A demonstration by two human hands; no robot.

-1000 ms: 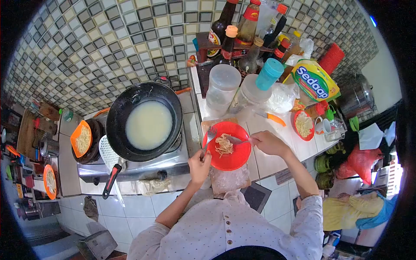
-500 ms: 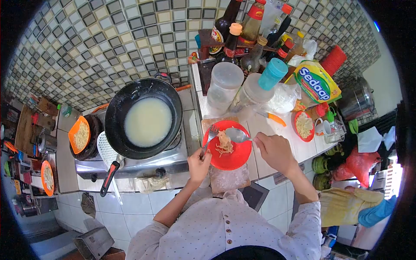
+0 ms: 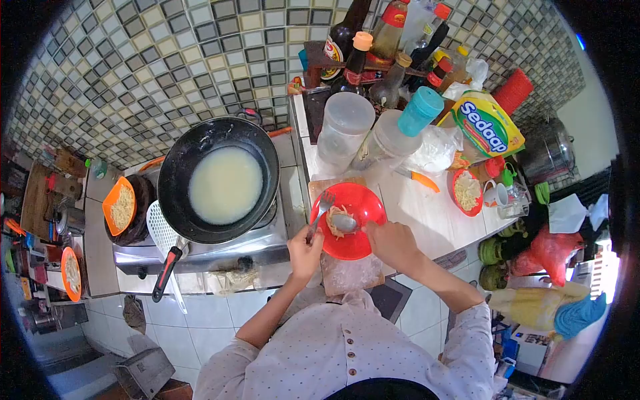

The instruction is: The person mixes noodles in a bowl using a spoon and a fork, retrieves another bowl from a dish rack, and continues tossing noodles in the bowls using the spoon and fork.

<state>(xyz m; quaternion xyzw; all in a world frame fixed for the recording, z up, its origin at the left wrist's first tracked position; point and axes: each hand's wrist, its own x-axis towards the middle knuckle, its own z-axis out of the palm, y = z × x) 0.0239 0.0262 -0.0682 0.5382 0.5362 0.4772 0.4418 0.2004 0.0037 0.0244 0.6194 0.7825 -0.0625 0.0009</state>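
Observation:
My left hand point(image 3: 305, 257) is closed round the handle of a fork point(image 3: 325, 204), whose tines point up over the left side of a red plate point(image 3: 365, 200). My right hand point(image 3: 393, 245) grips a spoon point(image 3: 344, 223) at the plate's right side. The spoon's bowl presses on a small heap of pale shredded food point(image 3: 339, 233) in the plate. Beneath the plate lies a worn board point(image 3: 352, 277) at the counter's edge.
Left, a black wok point(image 3: 172, 193) of pale liquid sits on the stove, with a white slotted turner point(image 3: 160, 230) beside it. An orange bowl point(image 3: 113, 227) holds noodles. Behind are jars point(image 3: 345, 127) and bottles point(image 3: 350, 37); right, an orange-handled knife point(image 3: 425, 181). A person point(image 3: 533, 310) is far right.
The spoon has moved left and down onto the food, and my right hand has come closer to the plate. The fork has lifted off the food. The person at far right has shifted.

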